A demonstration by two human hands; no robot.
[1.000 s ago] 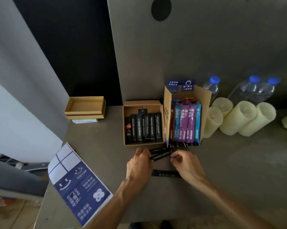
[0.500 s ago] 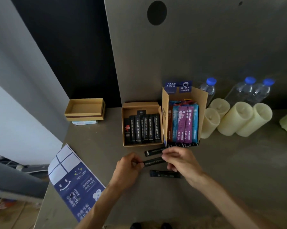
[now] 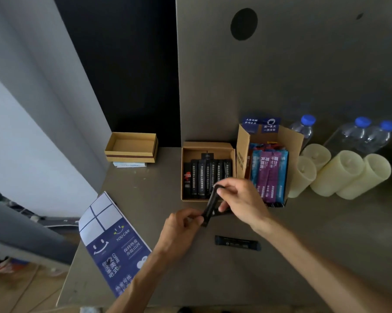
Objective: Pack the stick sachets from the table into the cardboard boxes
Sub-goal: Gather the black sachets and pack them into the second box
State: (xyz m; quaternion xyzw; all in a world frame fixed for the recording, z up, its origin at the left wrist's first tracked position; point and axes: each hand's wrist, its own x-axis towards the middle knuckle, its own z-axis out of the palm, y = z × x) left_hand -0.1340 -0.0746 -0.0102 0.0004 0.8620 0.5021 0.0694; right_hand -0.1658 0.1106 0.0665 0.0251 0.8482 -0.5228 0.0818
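Observation:
A black stick sachet (image 3: pixel 211 205) is held tilted just in front of the low cardboard box (image 3: pixel 207 146). My left hand (image 3: pixel 181 231) pinches its lower end and my right hand (image 3: pixel 241 199) pinches its upper end. The low box holds a row of black sachets (image 3: pixel 207 177) standing side by side. Right of it, the taller cardboard box (image 3: pixel 243 152) holds blue and purple sachets (image 3: pixel 269 175). Another dark sachet (image 3: pixel 237 242) lies flat on the table near my right wrist. A further black sachet is partly hidden under my right hand.
An empty small cardboard box (image 3: pixel 131 146) stands at the back left. A blue and white printed sheet (image 3: pixel 113 242) lies at the table's left edge. Pale candles (image 3: pixel 339 175) and water bottles (image 3: pixel 303 129) line the back right. A grey panel (image 3: pixel 281 64) rises behind the boxes.
Both hands have lifted the black sachet off the table and turned it from lying crosswise to nearly upright, moving it up toward the low box.

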